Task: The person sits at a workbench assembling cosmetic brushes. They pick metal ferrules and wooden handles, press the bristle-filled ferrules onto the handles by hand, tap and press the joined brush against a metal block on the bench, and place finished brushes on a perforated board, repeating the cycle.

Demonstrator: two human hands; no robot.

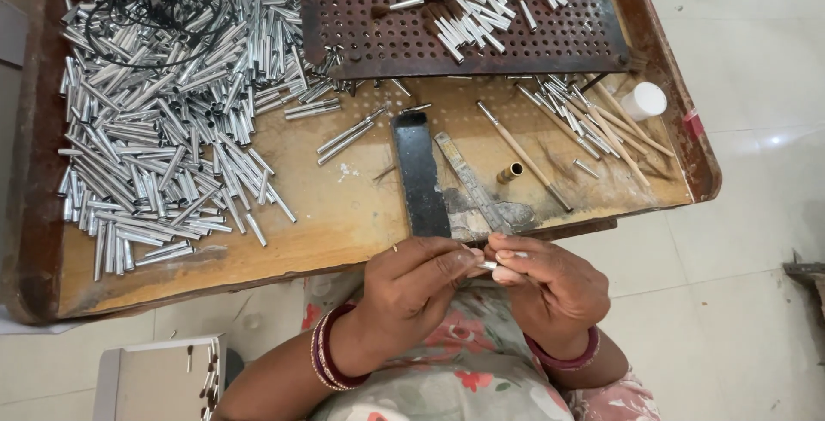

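Presently, we find both hands at the near edge of the worn wooden work table (344, 215), at six o'clock in the view. The left hand (411, 288) and the right hand (550, 288) meet fingertip to fingertip, each pinched shut on one small silver metal tube (490, 264) held between them.

The tube's long axis lies roughly level, running from nine o'clock to three o'clock; which end leads we cannot tell, as fingers cover most of it.

On progress, we judge the work well short of done: a large heap of loose silver metal tubes (163, 137) remains at ten o'clock, seemingly unfitted. A smaller lot of tubes with dark bristle tufts (464, 4) lies on the rusty perforated metal tray (361, 26) at twelve o'clock, apparently finished. Thin wooden sticks (623, 125) rest at two o'clock.
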